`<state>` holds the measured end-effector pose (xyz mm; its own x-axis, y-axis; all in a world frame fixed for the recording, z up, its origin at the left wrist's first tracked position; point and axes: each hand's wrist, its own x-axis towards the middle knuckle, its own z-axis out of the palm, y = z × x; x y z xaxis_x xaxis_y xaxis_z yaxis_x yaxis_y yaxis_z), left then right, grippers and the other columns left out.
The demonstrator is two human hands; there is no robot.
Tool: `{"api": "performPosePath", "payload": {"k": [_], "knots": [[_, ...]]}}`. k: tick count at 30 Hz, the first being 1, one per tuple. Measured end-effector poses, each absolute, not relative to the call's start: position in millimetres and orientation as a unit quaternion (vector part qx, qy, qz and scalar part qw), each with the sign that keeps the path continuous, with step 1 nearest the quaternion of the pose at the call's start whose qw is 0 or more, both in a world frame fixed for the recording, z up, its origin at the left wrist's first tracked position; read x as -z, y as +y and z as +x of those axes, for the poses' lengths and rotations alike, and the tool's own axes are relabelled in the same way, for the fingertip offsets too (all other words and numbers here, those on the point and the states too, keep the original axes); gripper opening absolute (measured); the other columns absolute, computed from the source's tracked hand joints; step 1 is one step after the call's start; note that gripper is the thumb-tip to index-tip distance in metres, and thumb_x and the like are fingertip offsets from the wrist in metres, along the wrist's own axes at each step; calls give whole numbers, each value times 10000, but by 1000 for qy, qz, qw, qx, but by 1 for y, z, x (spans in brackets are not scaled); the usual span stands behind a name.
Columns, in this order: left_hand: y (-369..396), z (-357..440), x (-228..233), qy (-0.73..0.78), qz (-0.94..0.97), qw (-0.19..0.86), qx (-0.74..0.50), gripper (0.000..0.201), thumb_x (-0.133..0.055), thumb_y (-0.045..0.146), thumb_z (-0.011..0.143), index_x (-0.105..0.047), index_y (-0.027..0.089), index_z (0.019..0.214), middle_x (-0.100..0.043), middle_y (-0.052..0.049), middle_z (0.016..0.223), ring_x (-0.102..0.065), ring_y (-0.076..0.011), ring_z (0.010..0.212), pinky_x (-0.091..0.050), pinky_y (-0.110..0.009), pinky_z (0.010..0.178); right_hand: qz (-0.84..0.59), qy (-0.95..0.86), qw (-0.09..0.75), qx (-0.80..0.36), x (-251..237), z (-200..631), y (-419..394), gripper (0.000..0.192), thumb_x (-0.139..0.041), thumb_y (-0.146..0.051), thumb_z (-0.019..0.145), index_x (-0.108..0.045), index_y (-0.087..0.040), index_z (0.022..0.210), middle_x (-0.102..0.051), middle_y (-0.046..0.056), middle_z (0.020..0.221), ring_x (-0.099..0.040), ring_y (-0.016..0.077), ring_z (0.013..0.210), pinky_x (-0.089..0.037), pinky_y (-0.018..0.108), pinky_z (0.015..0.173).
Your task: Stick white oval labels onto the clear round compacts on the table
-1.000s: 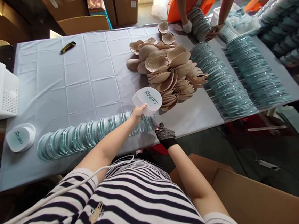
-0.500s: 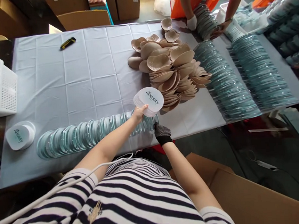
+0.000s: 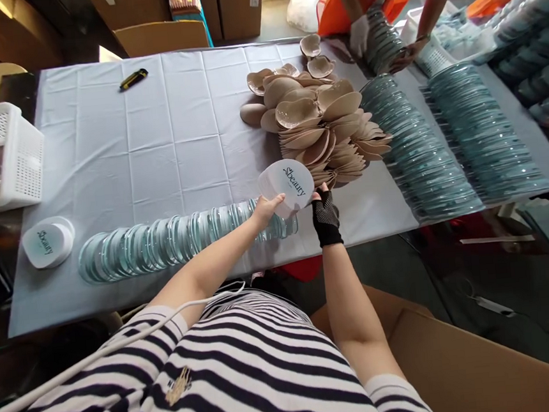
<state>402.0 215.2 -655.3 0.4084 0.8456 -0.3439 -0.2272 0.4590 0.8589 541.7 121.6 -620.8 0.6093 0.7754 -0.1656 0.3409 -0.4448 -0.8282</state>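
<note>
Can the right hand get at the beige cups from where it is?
Probably yes: the gloved right hand is close to the near edge of the beige cups, and the cards in the left hand sit mostly to its left.

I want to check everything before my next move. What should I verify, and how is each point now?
1. Left hand holds the stack of cards: ok.
2. Printed side of the top card showing: ok, lettering is visible.
3. Right hand touching the cards: cannot tell; fingertips are at their edge.
4. Both hands gloved: not ok, the left is bare.
5. Plastic trays lined up in a row: ok.
6. Knife away from both hands: ok.
</note>
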Motion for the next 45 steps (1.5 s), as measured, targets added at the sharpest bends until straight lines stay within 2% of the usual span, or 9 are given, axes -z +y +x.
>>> {"api": "performPosePath", "payload": {"k": [3,11,17,21,24,30,37,41,45], "knots": [[203,390,643,405,362,756,-365,400,-818,336,679,-737,143,1020,-748,-111,1084,-662,-292,1124,-475,-433,1043,-814,-418,368,-165,606,520,129,592,-403,-455,890,-520,-133,1373,-503,166,1427,-393,272,1384,-322,441,1151],[214,358,633,423,276,774,-381,451,-856,274,666,-720,133,1072,-758,-96,1051,-664,-288,1128,-503,-406,1037,-848,-319,409,-112,614,494,79,612,-339,-474,929,-527,-82,1360,-667,198,1121,-637,296,1031,-536,380,779],[244,349,642,460,184,744,-448,431,-775,144,762,-679,153,1181,-751,-68,1098,-666,-234,1144,-498,-378,1068,-830,-525,140,-123,627,457,-13,386,-438,-331,923,-670,-158,1179,-732,107,874,-672,196,739,-474,259,682],[241,350,653,465,185,746,-440,477,-755,122,776,-650,159,1239,-746,-70,1118,-669,-227,1140,-499,-376,1069,-828,-514,-19,-221,639,438,30,369,-419,-325,966,-576,-209,1279,-729,87,880,-683,199,760,-449,262,649],[239,350,657,464,196,741,-445,433,-706,106,809,-651,149,1236,-745,-72,1119,-667,-223,1143,-501,-377,1065,-829,-486,-58,-272,637,441,78,369,-373,-394,999,-528,-198,1271,-723,102,925,-697,226,814,-469,308,691],[241,349,660,491,201,736,-420,376,-698,116,814,-675,139,1188,-756,-69,1078,-680,-237,1111,-512,-411,1049,-829,-497,-63,-249,623,445,91,352,-267,-333,1032,-524,-169,1207,-711,121,951,-698,233,850,-466,319,729],[238,349,660,479,207,744,-416,355,-770,130,749,-710,114,1099,-760,-97,1047,-691,-261,1088,-502,-433,1057,-813,-501,-19,-297,655,442,106,318,-339,-253,995,-586,-169,1177,-690,164,982,-677,262,912,-487,378,813],[236,348,664,467,237,740,-422,345,-779,163,737,-719,115,1073,-760,-96,1043,-692,-261,1083,-495,-436,1062,-799,-429,104,-408,667,440,108,256,-435,-188,922,-618,-171,1100,-667,128,848,-663,248,829,-504,427,800],[233,349,669,472,289,712,-433,353,-811,253,703,-738,126,1024,-757,-100,1057,-682,-269,1100,-481,-440,1069,-718,-388,213,-537,663,445,103,286,-433,-289,900,-597,-160,1096,-623,32,713,-622,175,650,-523,322,634]]}}
